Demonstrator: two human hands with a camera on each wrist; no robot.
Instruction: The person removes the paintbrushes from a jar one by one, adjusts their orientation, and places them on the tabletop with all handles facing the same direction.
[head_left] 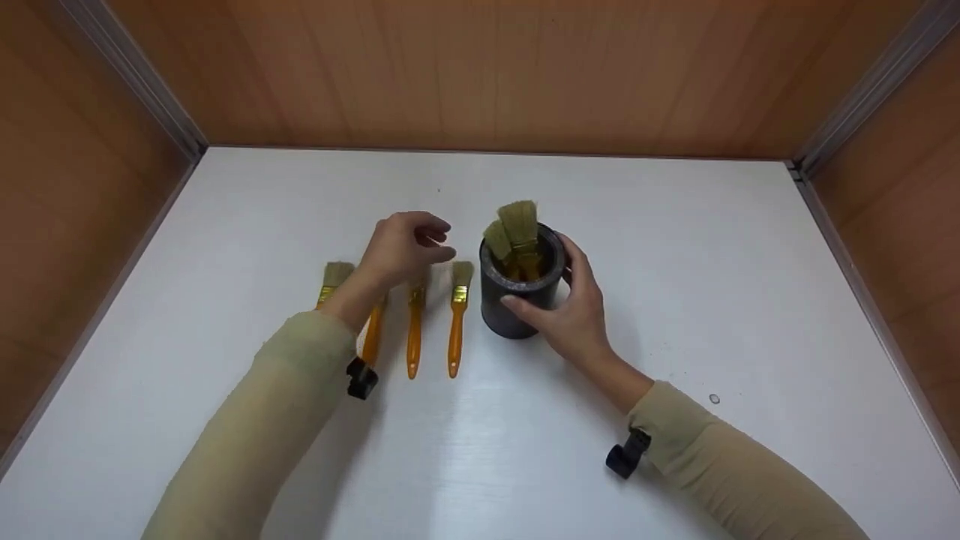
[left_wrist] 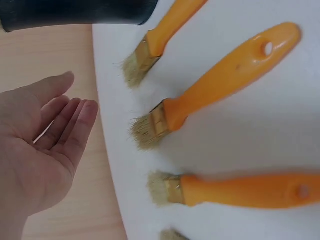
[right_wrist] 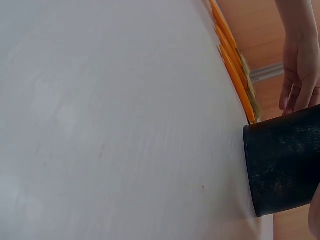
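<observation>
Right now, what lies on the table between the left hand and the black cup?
In the head view, one orange-handled brush lies between the left hand and the black cup, bristles pointing away.

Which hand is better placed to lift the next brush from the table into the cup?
Left. The left hand hovers empty above the lying brushes, while the right hand grips the black cup.

Black pot (head_left: 517,300). Orange handles, gold ferrules, pale straw bristles on brushes (head_left: 455,319). White bench (head_left: 675,247). Wood-brown walls (head_left: 487,67). Beige sleeves (head_left: 255,435).
</observation>
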